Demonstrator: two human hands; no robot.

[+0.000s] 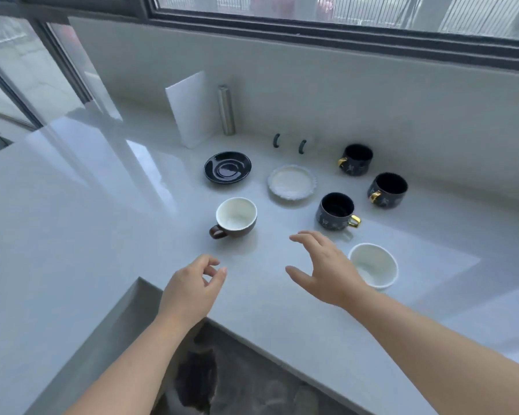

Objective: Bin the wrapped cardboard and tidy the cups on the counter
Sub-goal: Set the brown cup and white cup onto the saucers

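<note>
- Cups sit scattered on the counter (72,220), untidied; no wrapped cardboard or bin shows, so whether that part is done cannot be told.
- Left hand (192,289), lower centre, is loosely curled and empty; the brown cup (235,218) stands just above it.
- Right hand (327,271) is spread wide and empty, between the brown cup and the white cup (373,265); three dark cups, the nearest (337,211), stand farther up right.

cups (236,217) upright, scattered | counter (72,220) (glossy white)
</note>
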